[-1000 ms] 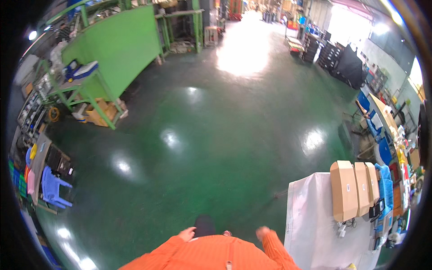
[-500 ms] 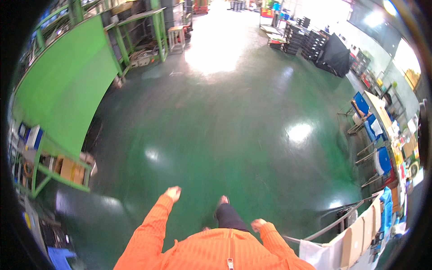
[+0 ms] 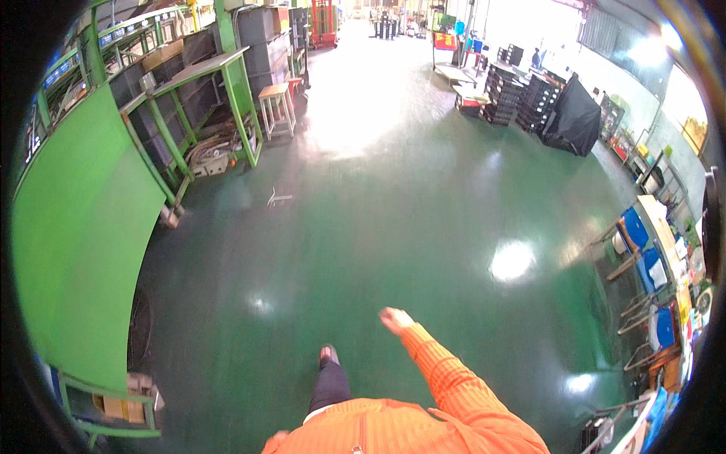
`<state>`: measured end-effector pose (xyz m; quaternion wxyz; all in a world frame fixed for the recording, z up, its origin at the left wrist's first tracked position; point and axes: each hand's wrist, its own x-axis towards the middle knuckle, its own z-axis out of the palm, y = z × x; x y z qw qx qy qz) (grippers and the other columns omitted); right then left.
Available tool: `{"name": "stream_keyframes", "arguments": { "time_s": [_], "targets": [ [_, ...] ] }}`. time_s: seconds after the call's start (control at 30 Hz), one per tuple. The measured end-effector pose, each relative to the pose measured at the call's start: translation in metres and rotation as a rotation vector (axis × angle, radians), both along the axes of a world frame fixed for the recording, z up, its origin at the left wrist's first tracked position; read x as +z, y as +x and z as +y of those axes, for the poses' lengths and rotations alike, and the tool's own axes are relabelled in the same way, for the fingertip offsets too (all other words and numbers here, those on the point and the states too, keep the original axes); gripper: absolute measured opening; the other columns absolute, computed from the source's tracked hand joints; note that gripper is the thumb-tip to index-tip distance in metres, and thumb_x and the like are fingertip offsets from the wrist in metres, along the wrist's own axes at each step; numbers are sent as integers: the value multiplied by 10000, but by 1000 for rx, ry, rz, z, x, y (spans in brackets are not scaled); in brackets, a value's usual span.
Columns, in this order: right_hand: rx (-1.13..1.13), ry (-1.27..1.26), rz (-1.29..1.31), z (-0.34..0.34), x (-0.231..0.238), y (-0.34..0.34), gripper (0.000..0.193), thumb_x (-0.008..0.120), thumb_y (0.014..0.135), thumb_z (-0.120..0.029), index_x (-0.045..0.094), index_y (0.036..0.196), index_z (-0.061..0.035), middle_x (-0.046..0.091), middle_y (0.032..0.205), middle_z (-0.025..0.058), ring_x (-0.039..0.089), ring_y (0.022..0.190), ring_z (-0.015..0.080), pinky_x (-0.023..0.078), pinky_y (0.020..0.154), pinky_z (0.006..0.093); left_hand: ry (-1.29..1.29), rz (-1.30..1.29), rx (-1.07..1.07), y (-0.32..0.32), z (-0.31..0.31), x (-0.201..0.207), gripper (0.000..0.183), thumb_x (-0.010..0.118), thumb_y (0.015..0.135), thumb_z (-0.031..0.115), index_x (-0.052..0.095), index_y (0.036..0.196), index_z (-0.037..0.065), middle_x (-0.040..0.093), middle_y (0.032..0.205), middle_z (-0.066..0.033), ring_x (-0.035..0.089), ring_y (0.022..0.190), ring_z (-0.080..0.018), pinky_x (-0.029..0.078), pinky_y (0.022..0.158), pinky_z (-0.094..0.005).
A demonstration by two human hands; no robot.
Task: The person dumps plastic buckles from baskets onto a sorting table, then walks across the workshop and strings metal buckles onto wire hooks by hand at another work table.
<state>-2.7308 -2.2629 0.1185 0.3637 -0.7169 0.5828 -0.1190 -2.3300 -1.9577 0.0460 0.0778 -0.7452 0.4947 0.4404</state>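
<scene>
My right hand swings out in front of my body over the green floor, its fingers curled in and nothing showing in them. An orange ribbed sleeve covers that arm. Low beside my waist, only a bit of my left hand shows; its fingers are hidden. Neither hand touches any object. One foot in a dark trouser leg is stepping forward below me.
At the left stands a large green panel, with a green-framed bench and a stool beyond it. Stacked black crates and a black-covered pile are far right. Blue chairs line a cluttered table along the right.
I have walked forward: the bench, stool and crates are nearer. My right arm has swung forward, while my left has dropped back to my side.
</scene>
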Motion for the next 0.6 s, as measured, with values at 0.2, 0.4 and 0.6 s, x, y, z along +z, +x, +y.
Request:
{"name": "stream_keyframes", "arguments": {
  "time_s": [0.2,0.4,0.6],
  "targets": [
    [-165,-178,-249,-366,9,65,254,510,798,-223,576,999,-82,609,974,135,578,919,287,457,805,364,98,-131,93,58,-312,-37,326,423,832,289,594,982,56,596,974,-172,564,927,-334,452,801,-394],
    [69,465,500,-429,-130,-60,288,502,772,-234,574,1006,-81,575,1052,137,547,975,292,452,830,387,-563,-39,2,50,-828,-49,306,446,839,267,582,970,26,589,971,-193,557,933,-349,451,788,-419],
    [-169,1278,714,-524,-144,-216,385,559,751,-259,586,1101,-99,501,1222,82,475,1130,247,396,925,354,-700,530,241,-54,-1362,67,218,441,868,119,569,1042,87,605,794,-32,559,678,-105,460,617,-246]
  ]
}}
